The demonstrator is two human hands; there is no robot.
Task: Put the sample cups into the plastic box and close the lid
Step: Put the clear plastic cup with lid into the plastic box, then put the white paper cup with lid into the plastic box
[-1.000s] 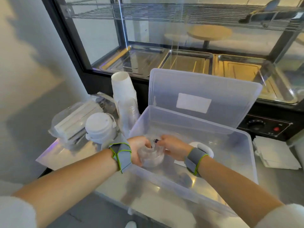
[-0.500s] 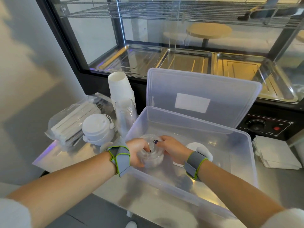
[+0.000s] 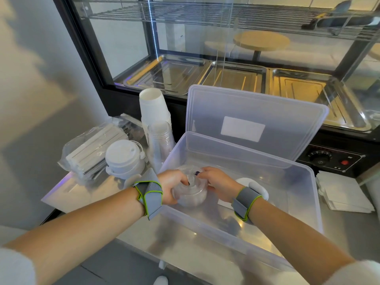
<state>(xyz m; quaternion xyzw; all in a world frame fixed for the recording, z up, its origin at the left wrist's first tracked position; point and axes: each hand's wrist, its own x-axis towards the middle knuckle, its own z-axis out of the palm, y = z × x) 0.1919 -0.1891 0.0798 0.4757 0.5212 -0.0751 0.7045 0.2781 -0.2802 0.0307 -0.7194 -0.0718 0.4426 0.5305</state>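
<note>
A stack of clear sample cups (image 3: 190, 192) sits low inside the left end of the translucent plastic box (image 3: 242, 157). My left hand (image 3: 171, 187) grips its left side and my right hand (image 3: 218, 185) grips its right side and rim. The box lid (image 3: 287, 112) stands open, leaning back against the display case. Something white and rounded (image 3: 257, 185) lies in the box behind my right wrist, partly hidden.
Left of the box stand a tall stack of white paper cups (image 3: 153, 108), a stack of clear cups (image 3: 159, 140), white lids (image 3: 124, 156) and a bagged packet (image 3: 92, 149). White napkins (image 3: 345, 194) lie at the right. A glass display case (image 3: 226, 64) runs behind.
Both hands stay on the clear cups in the box's left end. The view has shifted slightly; the cups sit a little more upright between my hands.
</note>
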